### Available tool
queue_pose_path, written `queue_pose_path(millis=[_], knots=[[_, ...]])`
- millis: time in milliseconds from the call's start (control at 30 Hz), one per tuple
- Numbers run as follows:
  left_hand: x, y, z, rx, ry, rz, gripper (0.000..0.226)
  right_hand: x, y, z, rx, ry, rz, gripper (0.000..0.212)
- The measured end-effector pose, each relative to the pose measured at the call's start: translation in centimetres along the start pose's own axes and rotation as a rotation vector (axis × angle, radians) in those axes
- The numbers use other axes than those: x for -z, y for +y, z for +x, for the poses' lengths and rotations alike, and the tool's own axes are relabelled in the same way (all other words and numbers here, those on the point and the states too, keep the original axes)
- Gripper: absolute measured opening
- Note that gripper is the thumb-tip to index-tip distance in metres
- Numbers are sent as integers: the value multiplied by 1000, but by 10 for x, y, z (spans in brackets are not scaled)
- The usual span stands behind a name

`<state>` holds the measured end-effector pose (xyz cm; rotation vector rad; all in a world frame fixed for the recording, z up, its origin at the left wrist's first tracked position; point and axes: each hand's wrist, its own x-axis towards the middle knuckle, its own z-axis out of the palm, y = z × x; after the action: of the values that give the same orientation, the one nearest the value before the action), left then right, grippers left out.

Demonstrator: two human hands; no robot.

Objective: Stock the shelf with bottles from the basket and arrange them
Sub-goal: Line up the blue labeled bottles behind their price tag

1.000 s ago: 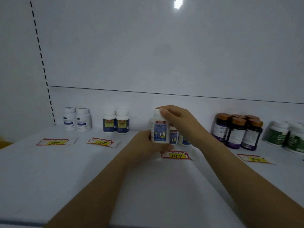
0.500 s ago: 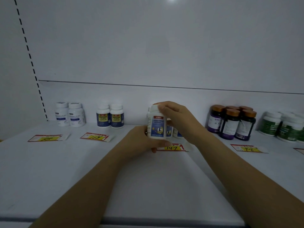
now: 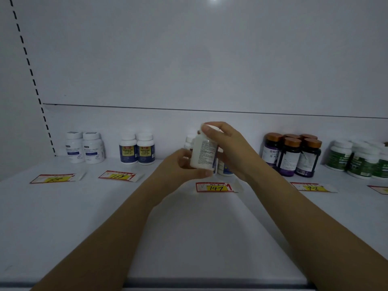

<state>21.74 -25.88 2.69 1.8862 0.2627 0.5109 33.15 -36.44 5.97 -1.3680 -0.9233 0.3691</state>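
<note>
Head view, dim light. White bottle [image 3: 203, 153] is held in the air above the shelf [image 3: 189, 238], about mid-width, just behind the price tag marked 147 [image 3: 215, 187]. Bottle is near upright, its top leaning slightly right. The side toward the camera carries fine print, with a strip of blue label at its right edge.

Left hand [image 3: 178, 165] grips the lower body from the left: fingers curled round the bottle, thumb [image 3: 204, 173] laid along the near bottom edge. Right hand [image 3: 227, 143] comes over the top: fingers bent over the white cap, thumb tip [image 3: 207, 129] pressed to the cap's near side. Both hands are closed on the same bottle; neither touches the shelf.

Directly behind the held bottle, partly hidden by the hands, similar bottles [image 3: 225, 170] stand near the back panel [image 3: 189, 59]. Their number cannot be read.

Back row, left to right:
- two white-label bottles [image 3: 85, 148] side by side
- two blue-and-yellow-label bottles [image 3: 137, 149] touching
- the hands and held bottle
- a cluster of dark bottles with copper caps [image 3: 291, 154]
- green-label bottles [image 3: 357, 160] at the right edge

Red-and-yellow tags lie flat in front of the groups: far-left tag [image 3: 52, 178], second tag [image 3: 117, 175], right tag [image 3: 310, 187]. Handwriting on these is too blurred to read with confidence.

A dashed line of slots [image 3: 31, 72] runs down the left upright
</note>
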Motion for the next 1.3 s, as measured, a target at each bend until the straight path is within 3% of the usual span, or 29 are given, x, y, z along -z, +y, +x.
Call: queue_pose_path(millis=[100,267,367,500,667,767,933,1067,1167,1300], knots=[[-1,-1,1,-5,35,31,46,-2,2,-2,2,14,-17,29],[1,0,2,84,-43,-155,54,4,2,1,-11,6,100,21],[-1,1,0,49,-15,-54,52,3,3,0,-28,-47,129,19],[-2,2,-1,6,121,75,50,-2,5,-1,-11,-29,3,35],[-4,1,-1,82,-17,-19,61,3,5,-1,-18,-100,158,27],[-3,1,0,58,15,12,58,1,6,0,-23,-129,176,28],[-6,0,0,47,63,172,60,-3,9,-1,6,-49,-64,29],[-5,3,-2,87,-37,-5,48,8,5,0,-5,-74,28,25],[-5,3,-5,41,-83,13,39,10,4,0,-39,-133,133,26],[-3,1,-1,33,50,138,38,7,7,1,-51,-137,76,24]])
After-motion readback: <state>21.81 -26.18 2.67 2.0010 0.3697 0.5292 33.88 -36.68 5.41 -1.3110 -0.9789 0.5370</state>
